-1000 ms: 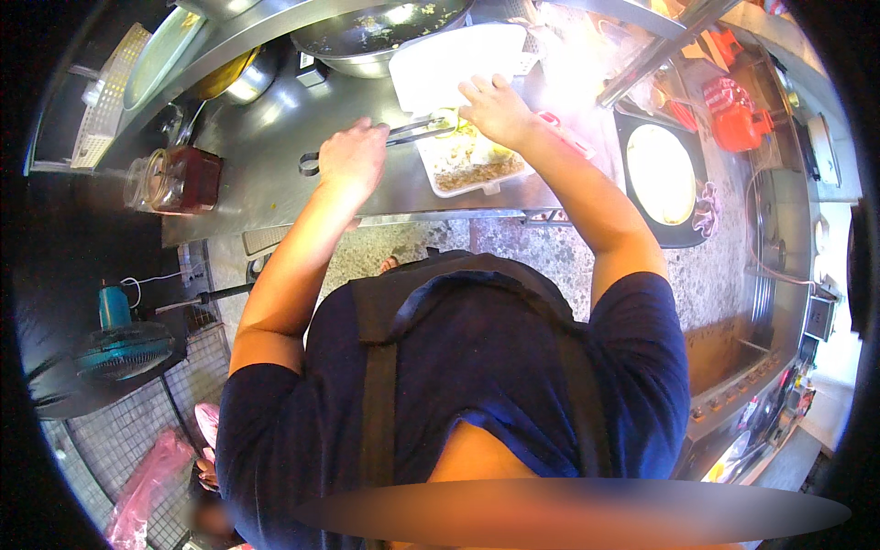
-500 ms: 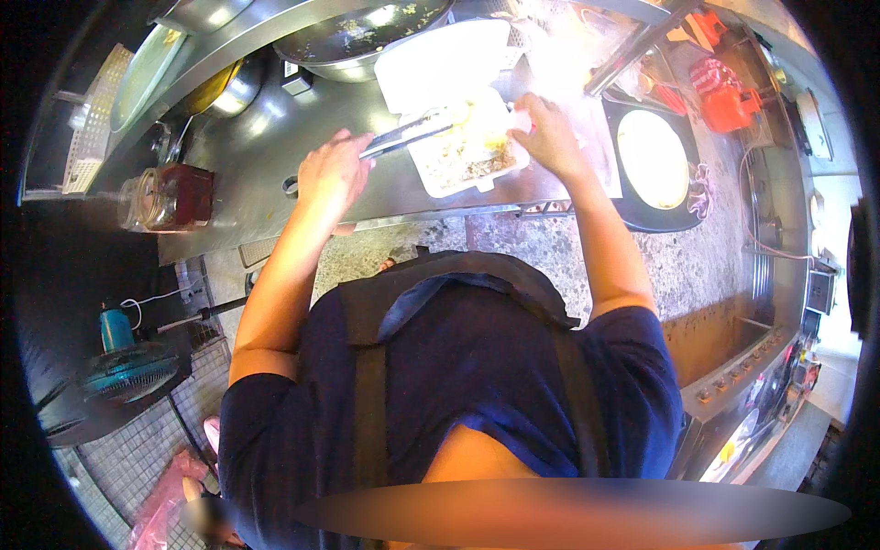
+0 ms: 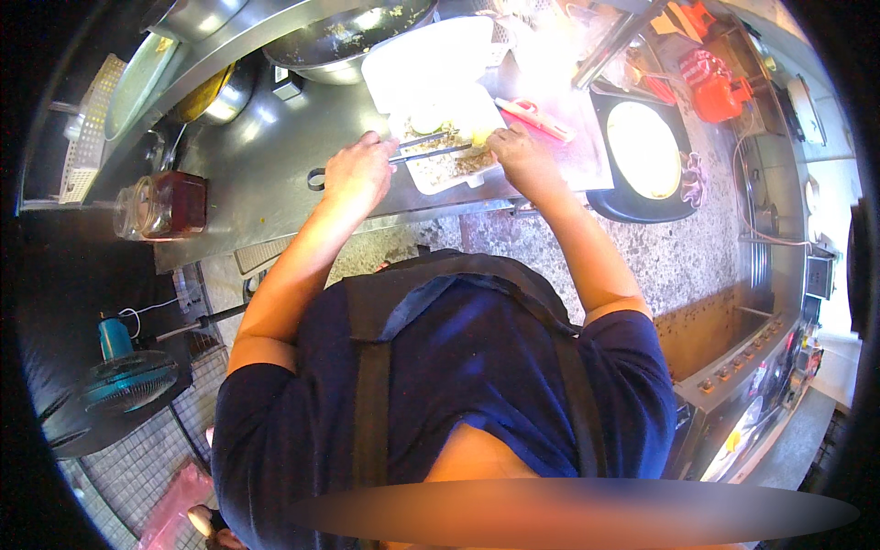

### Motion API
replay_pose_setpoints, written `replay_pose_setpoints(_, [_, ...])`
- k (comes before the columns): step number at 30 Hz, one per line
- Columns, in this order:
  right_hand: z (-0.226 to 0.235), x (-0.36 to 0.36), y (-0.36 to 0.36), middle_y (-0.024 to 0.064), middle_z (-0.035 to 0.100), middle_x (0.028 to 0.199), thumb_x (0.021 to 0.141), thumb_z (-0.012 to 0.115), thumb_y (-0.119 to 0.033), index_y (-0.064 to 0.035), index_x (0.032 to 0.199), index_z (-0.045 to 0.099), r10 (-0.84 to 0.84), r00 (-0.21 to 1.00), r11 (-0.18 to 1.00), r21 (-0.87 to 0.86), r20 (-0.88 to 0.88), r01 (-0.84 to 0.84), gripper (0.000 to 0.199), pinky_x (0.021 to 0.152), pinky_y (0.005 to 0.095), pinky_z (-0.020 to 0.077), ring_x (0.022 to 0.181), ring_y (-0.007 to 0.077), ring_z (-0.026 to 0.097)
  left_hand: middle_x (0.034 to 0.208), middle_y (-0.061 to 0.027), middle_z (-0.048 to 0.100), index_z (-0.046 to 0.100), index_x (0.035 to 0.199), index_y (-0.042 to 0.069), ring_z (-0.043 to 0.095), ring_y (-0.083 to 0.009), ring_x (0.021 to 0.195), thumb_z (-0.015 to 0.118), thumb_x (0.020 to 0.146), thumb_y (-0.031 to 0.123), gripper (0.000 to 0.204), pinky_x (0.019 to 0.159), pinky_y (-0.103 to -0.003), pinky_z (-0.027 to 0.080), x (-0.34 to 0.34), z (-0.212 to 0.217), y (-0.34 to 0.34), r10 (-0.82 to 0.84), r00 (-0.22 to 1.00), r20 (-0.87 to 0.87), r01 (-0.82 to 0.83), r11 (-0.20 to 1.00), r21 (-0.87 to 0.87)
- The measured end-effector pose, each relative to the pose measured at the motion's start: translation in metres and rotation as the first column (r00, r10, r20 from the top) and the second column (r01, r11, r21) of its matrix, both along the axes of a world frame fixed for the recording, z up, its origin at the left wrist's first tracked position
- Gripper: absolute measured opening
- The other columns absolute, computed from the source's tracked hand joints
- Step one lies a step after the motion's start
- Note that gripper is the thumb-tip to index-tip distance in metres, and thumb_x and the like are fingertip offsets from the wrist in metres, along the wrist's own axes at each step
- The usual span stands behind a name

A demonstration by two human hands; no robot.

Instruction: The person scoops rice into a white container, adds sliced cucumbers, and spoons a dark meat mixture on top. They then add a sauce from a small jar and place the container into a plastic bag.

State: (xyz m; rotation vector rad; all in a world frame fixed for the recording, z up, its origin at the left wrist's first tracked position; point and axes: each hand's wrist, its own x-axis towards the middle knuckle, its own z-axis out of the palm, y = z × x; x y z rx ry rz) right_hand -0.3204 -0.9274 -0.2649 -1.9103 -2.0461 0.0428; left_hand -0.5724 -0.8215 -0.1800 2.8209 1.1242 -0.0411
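Note:
My left hand [image 3: 360,172] is closed round a pair of metal tongs [image 3: 431,153], whose arms reach over a white takeaway box [image 3: 442,186]. The box lies open on the steel counter, its lid [image 3: 426,64] folded back on the far side. Inside is brownish chopped food [image 3: 445,168] with pale and yellow pieces. At the box's right edge is my right hand [image 3: 524,163], fingers curled together beside a yellow piece [image 3: 482,134]; what they pinch is hidden. Just beyond that hand, a red-handled tool [image 3: 534,119] rests on a pinkish board [image 3: 587,163].
A large wok [image 3: 339,41] stands behind the box. To the left are a jar of dark red contents [image 3: 174,203] and a steel pot [image 3: 225,96]. A pale round item [image 3: 644,151] sits on a black stand at right. A fan [image 3: 128,378] stands lower left.
My right hand has moved left and nearer to me, onto the box's edge, baring the red-handled tool. The tongs' tips now sit lower in the box. The whole view has shifted slightly.

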Motion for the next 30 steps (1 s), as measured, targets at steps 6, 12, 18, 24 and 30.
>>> replay_pose_setpoints(6, [-0.013, -0.013, -0.005, 0.0165, 0.061, 0.096, 0.074, 0.051, 0.004, -0.0009, 0.09, 0.055, -0.041, 0.998, 0.999, 0.027, 0.045, 0.04, 0.017, 0.086, 0.0427, 0.0479, 0.1, 0.0354, 0.056, 0.099, -0.0118, 0.058, 0.058, 0.121, 0.017, 0.062, -0.0349, 0.085, 0.065, 0.081, 0.017, 0.041, 0.073, -0.045, 0.051, -0.012, 0.002, -0.007, 0.025, 0.995, 0.096, -0.02, 0.999, -0.049])
replay_pose_setpoints(12, [-0.002, -0.008, -0.003, 0.0172, 0.061, 0.096, 0.076, 0.052, -0.003, -0.0013, 0.091, 0.053, -0.04, 0.999, 0.999, -0.018, -0.015, 0.04, 0.015, 0.079, 0.0433, 0.0485, 0.095, 0.0352, 0.056, 0.118, -0.0244, 0.055, 0.049, 0.132, 0.01, 0.058, -0.0403, 0.104, 0.065, 0.082, 0.024, 0.055, 0.089, -0.044, 0.048, -0.045, -0.037, -0.004, 0.028, 0.985, 0.17, -0.01, 0.995, -0.103])
replay_pose_setpoints(18, [-0.014, -0.028, -0.008, 0.0147, 0.058, 0.099, 0.074, 0.052, 0.0, -0.001, 0.087, 0.056, -0.046, 0.998, 0.98, 0.194, -0.04, 0.052, 0.014, 0.082, 0.0429, 0.0491, 0.095, 0.033, 0.055, 0.1, -0.0211, 0.057, 0.053, 0.127, 0.004, 0.058, -0.0373, 0.088, 0.068, 0.079, 0.023, 0.054, 0.079, -0.043, 0.048, -0.072, -0.023, -0.012, 0.133, 0.878, 0.46, -0.038, 0.977, -0.211])
replay_pose_setpoints(24, [-0.004, -0.026, -0.009, 0.0179, 0.062, 0.109, 0.08, 0.061, -0.009, 0.0, 0.085, 0.059, -0.098, 0.993, 0.987, 0.12, -0.058, 0.105, 0.01, 0.086, 0.0423, 0.0465, 0.095, 0.036, 0.057, 0.091, -0.0183, 0.061, 0.056, 0.124, 0.002, 0.061, -0.0292, 0.082, 0.071, 0.079, 0.025, 0.052, 0.074, -0.037, 0.048, -0.113, -0.014, -0.009, 0.329, 0.787, 0.522, -0.089, 0.897, -0.432])
replay_pose_setpoints(30, [0.09, -0.077, 0.048, 0.0197, 0.063, 0.108, 0.08, 0.067, -0.013, 0.0005, 0.103, 0.064, 0.052, 0.974, 0.876, 0.478, -0.222, 0.062, 0.027, 0.083, 0.0408, 0.0487, 0.097, 0.0357, 0.059, 0.079, -0.0083, 0.062, 0.054, 0.127, 0.0, 0.059, -0.0139, 0.067, 0.067, 0.086, 0.021, 0.048, 0.064, -0.028, 0.048, -0.165, -0.042, -0.006, 0.616, 0.599, 0.511, -0.018, 0.649, -0.761])
